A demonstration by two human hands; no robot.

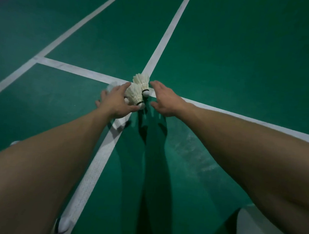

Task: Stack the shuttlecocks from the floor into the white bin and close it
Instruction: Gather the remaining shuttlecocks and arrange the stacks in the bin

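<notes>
Two white feather shuttlecocks sit where the white court lines cross. My left hand (114, 103) grips the nearer shuttlecock (134, 95), forefinger over its feathers and thumb by its black-banded cork. The farther shuttlecock (141, 80) lies just behind it, cork toward me. My right hand (164, 101) hovers beside it with fingers spread and nothing in it. A blurred white shuttlecock (111, 86) shows past my left fingers. A corner of the white bin (262, 232) shows at the bottom right, under my right forearm.
Green court floor with white lines (69, 69) running across and away. My white shoe (63, 225) stands on the line at the bottom left. A small white object (14, 142) peeks out beside my left forearm; I cannot tell what it is.
</notes>
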